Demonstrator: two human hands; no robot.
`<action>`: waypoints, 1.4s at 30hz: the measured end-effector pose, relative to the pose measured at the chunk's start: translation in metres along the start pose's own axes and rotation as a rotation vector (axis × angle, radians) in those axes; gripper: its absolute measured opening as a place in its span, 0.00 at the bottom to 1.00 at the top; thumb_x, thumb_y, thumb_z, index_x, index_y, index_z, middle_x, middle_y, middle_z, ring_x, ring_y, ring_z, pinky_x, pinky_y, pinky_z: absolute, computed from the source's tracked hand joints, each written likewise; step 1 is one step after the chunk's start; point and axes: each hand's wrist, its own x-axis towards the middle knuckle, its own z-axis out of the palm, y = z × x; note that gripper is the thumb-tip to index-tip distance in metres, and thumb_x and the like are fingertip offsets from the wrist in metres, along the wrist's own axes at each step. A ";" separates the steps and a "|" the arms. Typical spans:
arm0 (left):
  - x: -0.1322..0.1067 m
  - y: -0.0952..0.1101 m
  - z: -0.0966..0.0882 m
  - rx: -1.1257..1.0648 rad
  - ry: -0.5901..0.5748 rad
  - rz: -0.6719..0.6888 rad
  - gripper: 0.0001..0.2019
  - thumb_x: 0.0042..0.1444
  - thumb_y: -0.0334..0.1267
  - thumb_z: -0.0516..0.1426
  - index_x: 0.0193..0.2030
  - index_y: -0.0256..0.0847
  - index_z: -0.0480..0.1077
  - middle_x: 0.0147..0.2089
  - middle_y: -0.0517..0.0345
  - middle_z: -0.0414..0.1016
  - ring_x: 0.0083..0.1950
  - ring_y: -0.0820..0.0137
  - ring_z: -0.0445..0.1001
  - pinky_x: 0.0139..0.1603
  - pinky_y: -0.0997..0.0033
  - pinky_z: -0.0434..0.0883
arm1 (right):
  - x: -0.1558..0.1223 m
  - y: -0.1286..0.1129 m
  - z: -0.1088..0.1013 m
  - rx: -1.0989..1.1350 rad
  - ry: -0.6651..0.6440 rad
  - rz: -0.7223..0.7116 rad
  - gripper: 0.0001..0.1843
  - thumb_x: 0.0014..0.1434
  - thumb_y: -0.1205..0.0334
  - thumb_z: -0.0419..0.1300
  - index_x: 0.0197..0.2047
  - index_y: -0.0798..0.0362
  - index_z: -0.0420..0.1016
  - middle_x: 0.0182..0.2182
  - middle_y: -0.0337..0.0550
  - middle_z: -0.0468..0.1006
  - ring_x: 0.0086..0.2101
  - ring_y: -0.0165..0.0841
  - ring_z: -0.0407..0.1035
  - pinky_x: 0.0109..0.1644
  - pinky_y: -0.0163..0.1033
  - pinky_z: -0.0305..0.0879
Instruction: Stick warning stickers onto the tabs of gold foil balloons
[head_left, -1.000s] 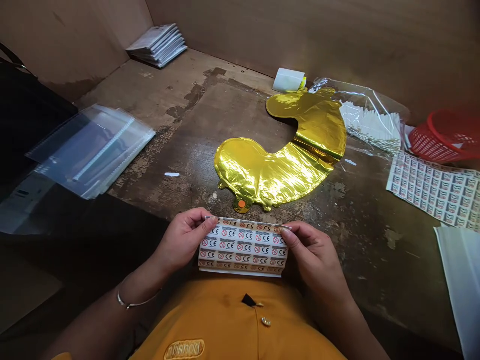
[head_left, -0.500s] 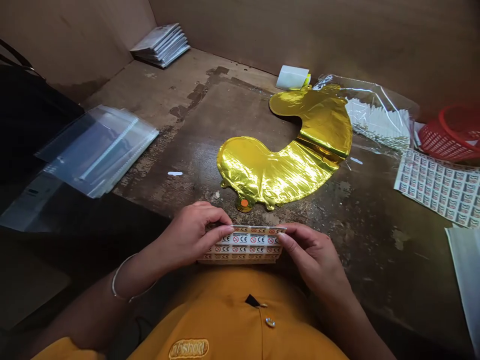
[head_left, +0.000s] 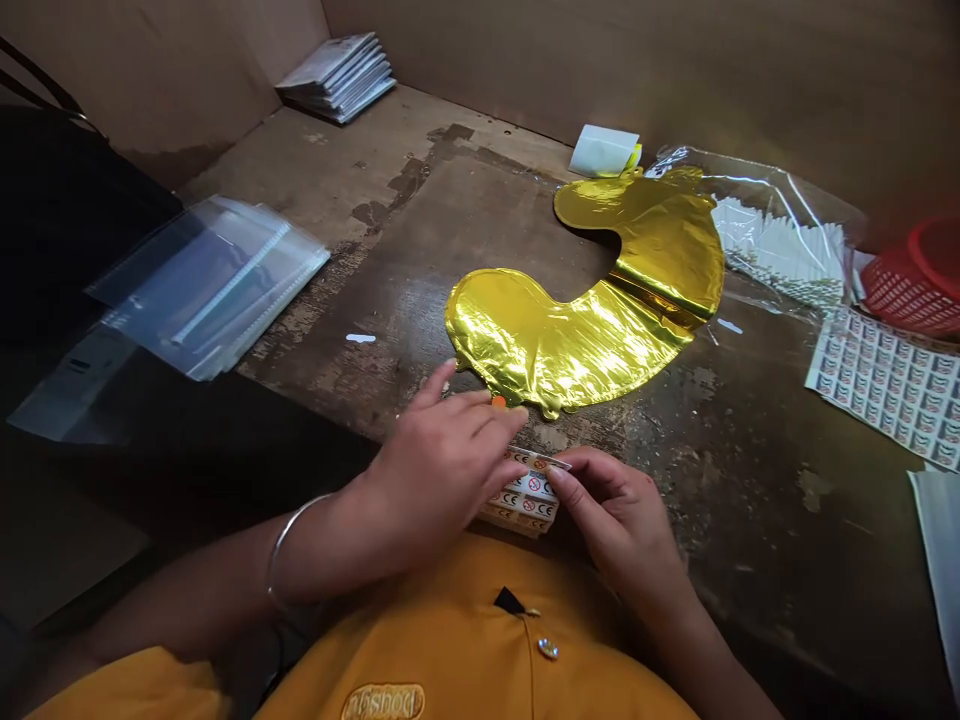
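Observation:
A sheet of CE-mark stickers (head_left: 525, 505), bent into folds, is pinched at its right end between thumb and fingers of my right hand (head_left: 626, 510). My left hand (head_left: 442, 460) reaches across the sheet's left part and covers it. Its fingers are apart and stretched toward the table, and the thumb lies at the sheet's face; whether it touches is unclear. Just beyond the fingertips lies a flat gold foil balloon (head_left: 562, 335), curved like a hook. An orange round sticker (head_left: 499, 401) on its near edge is partly behind my left fingers.
Clear plastic sleeves (head_left: 225, 290) lie at the left, and a stack of packets (head_left: 337, 78) sits in the back left corner. A bag of white sticks (head_left: 784, 245), a red basket (head_left: 919, 280) and a sticker sheet (head_left: 885, 385) are at the right. A folded white paper (head_left: 604, 150) stands behind the balloon.
My left hand has let go of the sheet's left end and moved right and forward, its fingers spreading toward the balloon's near edge. My right hand keeps its pinch. The view has shifted slightly.

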 end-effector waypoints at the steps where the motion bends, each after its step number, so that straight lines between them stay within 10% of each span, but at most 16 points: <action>1: 0.005 0.002 0.000 -0.060 -0.113 -0.012 0.11 0.60 0.40 0.58 0.47 0.41 0.75 0.42 0.54 0.81 0.46 0.62 0.78 0.65 0.53 0.59 | 0.000 -0.001 0.001 -0.004 -0.016 0.006 0.10 0.59 0.57 0.60 0.32 0.53 0.77 0.28 0.41 0.80 0.29 0.32 0.73 0.32 0.34 0.69; 7: 0.022 -0.004 -0.003 -0.464 -0.432 -0.235 0.05 0.55 0.37 0.60 0.32 0.42 0.78 0.26 0.61 0.76 0.26 0.72 0.71 0.26 0.76 0.61 | -0.001 0.002 -0.003 -0.175 -0.041 -0.077 0.09 0.62 0.58 0.58 0.38 0.51 0.78 0.32 0.42 0.81 0.32 0.34 0.75 0.35 0.37 0.71; 13: 0.019 -0.006 0.003 -0.661 -0.467 -0.372 0.06 0.55 0.36 0.59 0.33 0.40 0.78 0.29 0.61 0.77 0.29 0.72 0.73 0.25 0.77 0.61 | 0.009 -0.003 -0.012 -0.601 0.144 -0.560 0.12 0.58 0.64 0.62 0.47 0.49 0.76 0.40 0.47 0.76 0.42 0.38 0.70 0.46 0.45 0.70; 21: 0.019 -0.009 0.008 -0.719 -0.471 -0.421 0.06 0.54 0.36 0.59 0.33 0.39 0.77 0.29 0.61 0.77 0.29 0.73 0.72 0.26 0.78 0.62 | 0.009 -0.004 -0.006 -0.709 0.159 -0.738 0.13 0.55 0.71 0.65 0.41 0.46 0.77 0.35 0.42 0.79 0.38 0.37 0.68 0.44 0.44 0.69; 35: 0.019 -0.011 0.011 -0.818 -0.578 -0.507 0.11 0.55 0.42 0.59 0.33 0.35 0.75 0.27 0.62 0.71 0.28 0.76 0.64 0.24 0.79 0.57 | 0.006 0.004 -0.013 -0.751 0.086 -0.992 0.13 0.56 0.71 0.63 0.45 0.51 0.77 0.39 0.43 0.83 0.40 0.37 0.71 0.45 0.45 0.68; 42: 0.019 -0.013 0.010 -0.882 -0.594 -0.555 0.12 0.55 0.43 0.58 0.35 0.35 0.75 0.28 0.61 0.71 0.27 0.76 0.64 0.24 0.79 0.58 | 0.014 -0.005 -0.012 -0.630 0.100 -0.788 0.12 0.54 0.73 0.65 0.42 0.51 0.77 0.38 0.46 0.82 0.38 0.37 0.70 0.42 0.44 0.71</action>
